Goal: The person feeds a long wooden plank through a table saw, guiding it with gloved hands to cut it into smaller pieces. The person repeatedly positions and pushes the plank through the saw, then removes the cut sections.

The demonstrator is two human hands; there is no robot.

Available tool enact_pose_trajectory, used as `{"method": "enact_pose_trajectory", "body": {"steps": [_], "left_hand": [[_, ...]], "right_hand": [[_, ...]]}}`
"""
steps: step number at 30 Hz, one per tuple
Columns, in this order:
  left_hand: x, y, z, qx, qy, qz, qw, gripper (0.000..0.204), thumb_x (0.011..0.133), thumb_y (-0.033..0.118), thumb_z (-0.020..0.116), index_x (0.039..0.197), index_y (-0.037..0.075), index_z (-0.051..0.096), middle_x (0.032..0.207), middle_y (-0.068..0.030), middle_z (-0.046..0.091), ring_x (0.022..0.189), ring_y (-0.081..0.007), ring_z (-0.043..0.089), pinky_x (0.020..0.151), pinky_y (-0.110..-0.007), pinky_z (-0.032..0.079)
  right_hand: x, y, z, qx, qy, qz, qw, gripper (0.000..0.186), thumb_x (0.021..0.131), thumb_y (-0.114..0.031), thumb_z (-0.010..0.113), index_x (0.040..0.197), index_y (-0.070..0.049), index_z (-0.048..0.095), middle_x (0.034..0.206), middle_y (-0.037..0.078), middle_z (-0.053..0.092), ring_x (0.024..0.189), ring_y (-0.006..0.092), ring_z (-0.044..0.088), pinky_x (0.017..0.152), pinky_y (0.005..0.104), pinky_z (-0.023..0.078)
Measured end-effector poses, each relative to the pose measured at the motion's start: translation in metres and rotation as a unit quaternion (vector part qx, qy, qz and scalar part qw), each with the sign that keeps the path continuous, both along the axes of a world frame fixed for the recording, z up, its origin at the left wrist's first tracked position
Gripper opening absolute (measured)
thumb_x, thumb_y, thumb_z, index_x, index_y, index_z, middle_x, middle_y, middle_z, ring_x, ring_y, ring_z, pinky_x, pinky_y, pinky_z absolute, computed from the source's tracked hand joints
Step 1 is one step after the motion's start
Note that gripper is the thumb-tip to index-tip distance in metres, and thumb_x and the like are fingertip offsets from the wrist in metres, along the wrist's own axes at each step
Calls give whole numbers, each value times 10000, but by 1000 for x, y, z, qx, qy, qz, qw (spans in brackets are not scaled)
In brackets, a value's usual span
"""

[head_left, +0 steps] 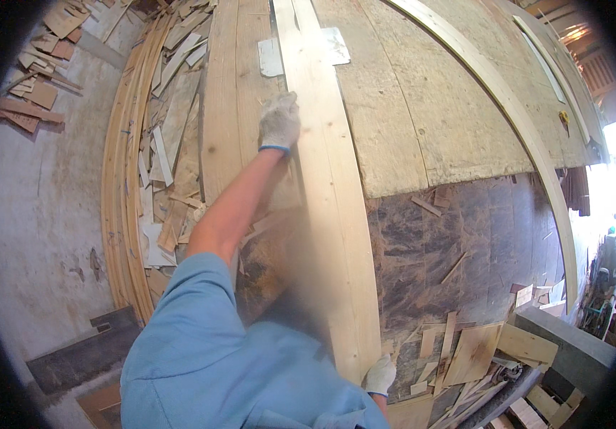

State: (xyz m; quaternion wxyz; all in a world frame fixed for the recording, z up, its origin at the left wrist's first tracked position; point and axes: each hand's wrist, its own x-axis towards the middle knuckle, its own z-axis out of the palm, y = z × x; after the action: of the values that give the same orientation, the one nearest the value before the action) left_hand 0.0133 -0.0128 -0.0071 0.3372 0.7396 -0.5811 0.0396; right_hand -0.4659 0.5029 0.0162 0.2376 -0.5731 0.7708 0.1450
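A long pale plank (336, 193) runs from the top of the view down to my body, its far part lying on the wooden workbench (379, 107). My left hand (279, 123), in a whitish knit glove with a blue cuff, is closed at the plank's left edge. Down at the near end, my gloved right hand (381, 375) grips the plank's right corner; its fingers are partly hidden. Beneath the plank, a shiny metal plate (271, 58) shows on both sides. Blurred haze covers the plank's left edge near my body.
Another long wooden strip (512, 100) crosses the bench at right and overhangs its near edge. Offcuts (472, 354) lie on the floor at lower right. Long timbers (122, 157) and scrap wood (179, 129) lie left of the bench. A small yellow object (564, 119) sits at far right.
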Motion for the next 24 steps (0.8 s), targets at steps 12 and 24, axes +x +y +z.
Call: {"method": "enact_pose_trajectory", "body": {"steps": [12,24], "left_hand": [[-1,0,6,-20,-14,-26,999,286,967,154,594,1196,75,747,1184,-147,723,1110,-389,661,1012,-474,522],[-2,3,13,8,0,-43,999,271,951,150,612,1191,63,704,1214,-176,697,1193,-390,617,1074,-508,461]], "right_hand": [[19,-28,6,-1,-14,-14,1000,246,985,-169,528,857,-25,681,816,227,714,787,421,713,714,520,559],[29,-47,5,-1,-1,-25,1000,247,1032,-145,471,959,-2,658,893,241,710,839,444,696,743,546,536]]}}
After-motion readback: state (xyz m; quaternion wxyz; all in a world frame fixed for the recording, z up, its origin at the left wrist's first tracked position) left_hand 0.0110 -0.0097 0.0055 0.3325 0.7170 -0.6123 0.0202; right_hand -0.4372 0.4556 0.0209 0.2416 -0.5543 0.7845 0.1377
